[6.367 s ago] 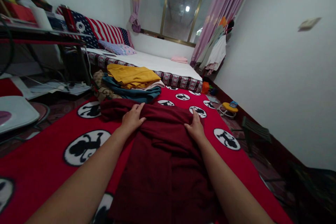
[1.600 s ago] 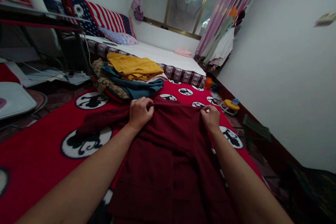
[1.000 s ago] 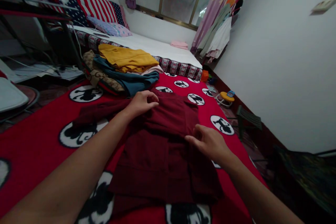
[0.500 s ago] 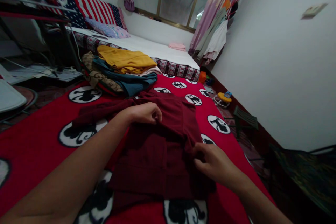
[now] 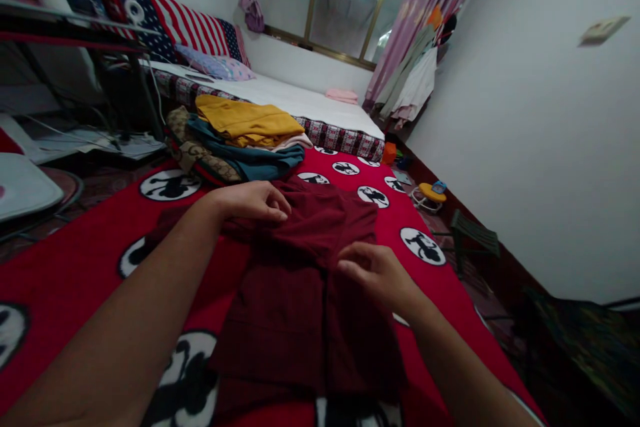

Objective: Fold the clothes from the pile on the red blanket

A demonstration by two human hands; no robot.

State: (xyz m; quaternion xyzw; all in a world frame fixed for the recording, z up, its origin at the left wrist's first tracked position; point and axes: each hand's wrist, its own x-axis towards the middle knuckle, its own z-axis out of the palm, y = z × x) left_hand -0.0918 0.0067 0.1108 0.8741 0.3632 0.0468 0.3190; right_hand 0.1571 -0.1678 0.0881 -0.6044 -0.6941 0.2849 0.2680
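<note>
A maroon long-sleeved top (image 5: 285, 320) lies spread on the red blanket, one sleeve stretching out to the left. Over its upper part is my left hand (image 5: 255, 200), fingers loosely bent with the thumb apart and no cloth visibly pinched. My right hand (image 5: 373, 273) hovers by the garment's right side, a gap showing between thumb and fingers. A crease or fold runs down the lower half of the top. Part of the sleeve is hidden behind my left forearm.
The red blanket (image 5: 90, 267) has white circles with black figures. Beyond the top sit a pile of yellow and teal clothes (image 5: 255, 123) and a patterned brown bag (image 5: 200, 153). A desk (image 5: 75, 40) stands left; a folding stool (image 5: 473, 233) stands right.
Both hands have let go of the maroon cloth. My left hand moved left and slightly up; my right hand moved up and left. The fabric has settled flatter, and the view shifted slightly.
</note>
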